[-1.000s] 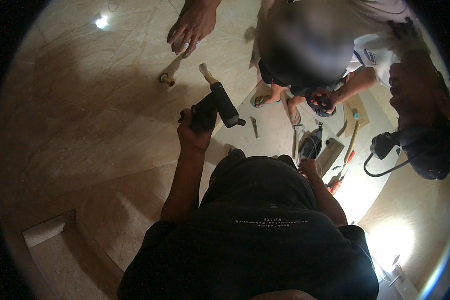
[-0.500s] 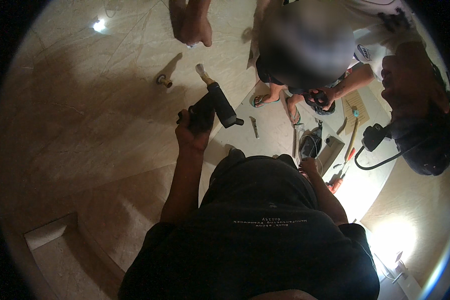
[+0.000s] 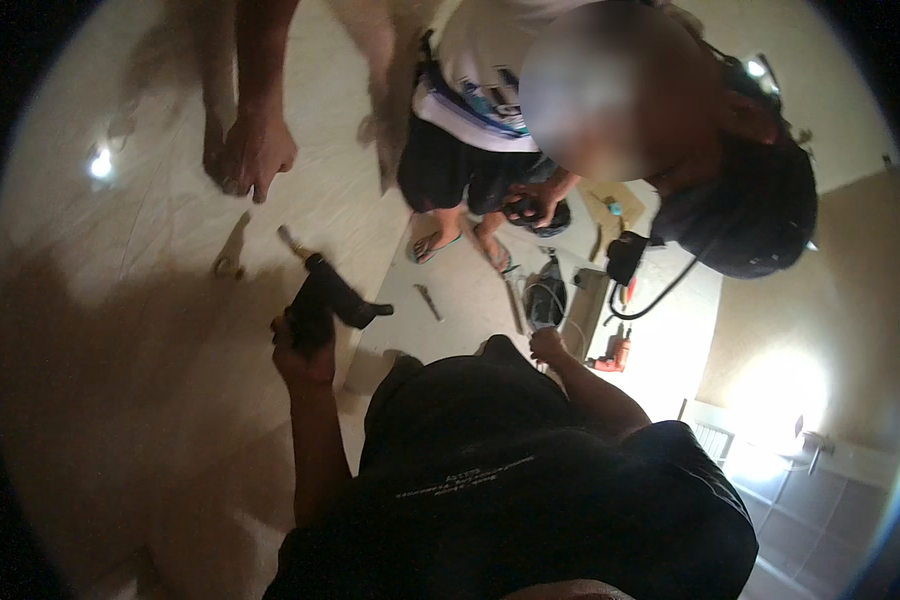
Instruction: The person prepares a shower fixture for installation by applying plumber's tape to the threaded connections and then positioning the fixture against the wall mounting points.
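My left hand (image 3: 305,350) grips the handle of a black pistol-shaped tool (image 3: 330,292). Its narrow front, brass-coloured with a pale tip, points up and left toward the tiled wall (image 3: 130,350). Just left of that tip, a small brass fitting (image 3: 228,268) juts from the wall and casts a shadow. My right hand (image 3: 547,346) hangs low with its fingers curled, in front of a black object (image 3: 544,302) on the floor; what it holds, if anything, is hidden. Above the fitting, a co-worker's hand (image 3: 255,155) reaches to the wall.
A co-worker in sandals stands ahead, one hand (image 3: 540,205) around something dark. On the floor lie a thin flat tool (image 3: 430,302), a long grey box-like piece (image 3: 587,305) and a red drill (image 3: 610,355). A bright lamp (image 3: 770,400) glares at the right.
The whole view has shifted, so the scene sits further left and lower. My left hand still holds the black tool near the wall fitting. The nearby person's head and body appear turned differently.
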### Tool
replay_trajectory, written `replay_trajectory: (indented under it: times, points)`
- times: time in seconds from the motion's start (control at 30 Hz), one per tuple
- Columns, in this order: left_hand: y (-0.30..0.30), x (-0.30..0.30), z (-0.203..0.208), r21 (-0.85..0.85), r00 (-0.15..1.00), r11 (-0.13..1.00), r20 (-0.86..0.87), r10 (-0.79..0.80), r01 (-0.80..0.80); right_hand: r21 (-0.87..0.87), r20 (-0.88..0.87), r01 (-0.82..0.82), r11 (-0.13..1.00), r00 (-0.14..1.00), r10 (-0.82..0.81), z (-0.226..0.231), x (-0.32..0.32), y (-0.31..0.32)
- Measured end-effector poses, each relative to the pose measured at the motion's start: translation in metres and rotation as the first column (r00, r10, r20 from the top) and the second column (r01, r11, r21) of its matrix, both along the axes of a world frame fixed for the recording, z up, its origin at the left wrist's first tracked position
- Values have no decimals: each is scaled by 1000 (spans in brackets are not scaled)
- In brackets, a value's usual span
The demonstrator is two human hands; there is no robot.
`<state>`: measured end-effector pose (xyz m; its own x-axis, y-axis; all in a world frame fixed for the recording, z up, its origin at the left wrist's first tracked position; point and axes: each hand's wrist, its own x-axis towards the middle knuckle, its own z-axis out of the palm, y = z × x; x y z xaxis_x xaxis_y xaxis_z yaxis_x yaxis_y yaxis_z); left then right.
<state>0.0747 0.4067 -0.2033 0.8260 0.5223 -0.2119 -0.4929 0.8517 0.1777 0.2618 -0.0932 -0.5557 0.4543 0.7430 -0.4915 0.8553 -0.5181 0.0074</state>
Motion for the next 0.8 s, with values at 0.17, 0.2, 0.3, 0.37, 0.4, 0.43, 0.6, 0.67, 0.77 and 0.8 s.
replay_trajectory:
  times: [0.17, 0.2, 0.3, 0.37, 0.4, 0.43, 0.6, 0.67, 0.77, 0.8]
  points:
    - [0, -13, 6, 90, 999, 996, -47, -16, 20, -107, -351, 525, 845, 775, -525, 63, 2, 25]
    - [-1, -10, 6, 63, 999, 998, -34, -18, 20, -172, -292, 439, 882, 832, -471, 66, 3, 24]
    - [2, -19, 5, 78, 999, 997, -47, 3, 1, -267, -87, 84, 960, 990, -111, 101, -9, 55]
    - [4, -21, 1, 93, 999, 996, -46, -1, 5, -276, -219, 181, 944, 944, -245, 114, -7, 57]
    - [6, -21, -2, 80, 999, 997, -41, -5, 8, -245, -219, 118, 962, 960, -174, 114, -8, 53]
    - [7, -22, -5, 67, 999, 998, -37, -7, 10, -252, -218, 123, 960, 959, -180, 114, -12, 50]
    - [8, -18, -7, 8, 998, 1000, -63, -10, 11, -207, -133, 140, 968, 976, -170, 114, -21, 44]
    - [10, -18, -7, -2, 995, 1000, -98, 13, -13, -216, -127, 120, 969, 980, -150, 124, -23, 48]
    - [15, -18, -11, -26, 997, 1000, -77, -13, 11, -244, -149, 151, 958, 970, -191, 129, -22, 54]
    - [16, -18, -13, -21, 999, 1000, -46, -22, 21, -265, -180, 196, 944, 952, -248, 128, -22, 54]
